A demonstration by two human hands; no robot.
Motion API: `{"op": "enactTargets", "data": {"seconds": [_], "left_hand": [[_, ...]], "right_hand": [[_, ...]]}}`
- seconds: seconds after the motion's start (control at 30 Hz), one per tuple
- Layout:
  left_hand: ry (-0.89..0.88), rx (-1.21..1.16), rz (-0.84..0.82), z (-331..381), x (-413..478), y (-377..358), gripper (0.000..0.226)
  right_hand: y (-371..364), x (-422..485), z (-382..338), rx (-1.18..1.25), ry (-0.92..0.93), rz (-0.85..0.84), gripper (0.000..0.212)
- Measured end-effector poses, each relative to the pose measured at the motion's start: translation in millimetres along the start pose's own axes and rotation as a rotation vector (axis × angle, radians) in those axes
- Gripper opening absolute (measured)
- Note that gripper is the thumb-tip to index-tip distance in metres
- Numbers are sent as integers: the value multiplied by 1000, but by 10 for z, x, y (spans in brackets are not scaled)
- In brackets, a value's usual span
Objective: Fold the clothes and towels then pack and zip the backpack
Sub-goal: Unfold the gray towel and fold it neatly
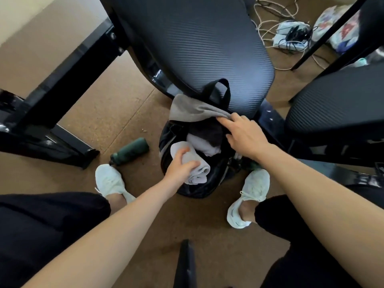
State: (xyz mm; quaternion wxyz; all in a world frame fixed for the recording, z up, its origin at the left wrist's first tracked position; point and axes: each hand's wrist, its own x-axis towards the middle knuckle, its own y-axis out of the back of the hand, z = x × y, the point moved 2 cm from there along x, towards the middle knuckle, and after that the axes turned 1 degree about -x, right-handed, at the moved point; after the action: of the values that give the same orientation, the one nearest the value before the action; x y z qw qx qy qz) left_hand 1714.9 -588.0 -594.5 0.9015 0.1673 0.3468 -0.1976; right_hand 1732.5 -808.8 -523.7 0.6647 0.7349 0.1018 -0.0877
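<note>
**Nearly packed: rolled towel goes into an open backpack**

A seated person leans over a black backpack (pixel 194 191) standing on the floor between their white shoes, its mouth open upward and its carry loop (pixel 227 89) resting against a chair seat (pixel 197 48). The left hand (pixel 181 165) is curled round a rolled white towel (pixel 200 170), thumb and fingers wrapped over its middle, apparently to steer it down into the bag. The roll lies at the near rim. Its long axis runs diagonally, the far end toward the left and the near end pointing at the right foot. The right hand (pixel 245 134) lies with fingers spread and fairly straight on the edge of a grey cloth (pixel 191 110) draped over the far rim, seemingly holding it back to keep the opening clear. A dark garment (pixel 209 133) and a pale folded piece (pixel 208 149) already sit inside. A green bottle (pixel 129 150) lies on its side nearby. The zip is not yet closed.
</note>
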Motion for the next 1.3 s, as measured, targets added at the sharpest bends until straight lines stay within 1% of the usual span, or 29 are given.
{"op": "enactTargets", "data": {"seconds": [0.1,0.17,0.23,0.3,0.4,0.43,0.47,0.5,0.53,0.6,0.63,0.67,0.7,0.73,0.77,0.83,0.9,0.97,1.03,1.1,1.13,1.2,1.3], "left_hand": [[-55,-5,-11,7,314,-197,92],[-52,-22,-29,-6,535,-329,108],[-48,8,-42,-48,743,-457,119],[-58,108,-70,-130,955,-552,125],[-62,362,-170,-191,1161,-543,123],[-68,463,-187,-201,1175,-504,119],[-87,587,-165,-197,1150,-458,113],[-147,727,-90,-162,1098,-419,106],[-245,875,18,-133,1040,-379,97],[-508,1178,218,-93,935,-338,80],[-598,1323,273,-122,934,-345,78],[-651,1415,286,-127,947,-359,82],[-650,1465,227,-118,993,-378,91],[-624,1479,146,-106,1056,-403,97],[-586,1484,76,-104,1128,-443,97],[-473,1475,-12,-71,1260,-534,84],[-376,1435,-12,24,1368,-599,69],[-315,1443,28,149,1434,-649,61],[-255,1486,34,260,1468,-694,62],[-220,1511,7,328,1461,-725,69],[-231,1499,1,332,1435,-729,71],[-332,1429,16,271,1322,-697,72],[-604,1241,115,151,982,-547,64]], "right_hand": [[55,91,141,204,29,-28,68],[64,127,179,264,25,-26,71],[79,172,225,304,13,-15,71],[94,189,257,327,13,-14,71],[78,223,252,340,31,-24,71],[66,235,248,349,29,-31,70],[59,245,245,358,23,-35,70],[51,249,242,368,18,-38,70],[41,251,240,375,16,-43,70],[27,244,232,378,16,-53,71],[22,236,223,379,17,-54,72],[22,226,214,382,16,-54,73],[26,218,207,386,15,-55,74],[30,212,205,388,13,-58,75],[39,205,206,390,9,-59,76],[71,193,213,392,-7,-49,79],[112,180,228,395,-20,-42,82],[142,174,235,401,-19,-49,82],[152,177,236,410,-16,-74,82],[154,181,238,406,-12,-105,81],[149,178,237,400,-10,-117,80],[139,161,233,403,-7,-134,77],[113,118,205,400,19,-152,72]]}}
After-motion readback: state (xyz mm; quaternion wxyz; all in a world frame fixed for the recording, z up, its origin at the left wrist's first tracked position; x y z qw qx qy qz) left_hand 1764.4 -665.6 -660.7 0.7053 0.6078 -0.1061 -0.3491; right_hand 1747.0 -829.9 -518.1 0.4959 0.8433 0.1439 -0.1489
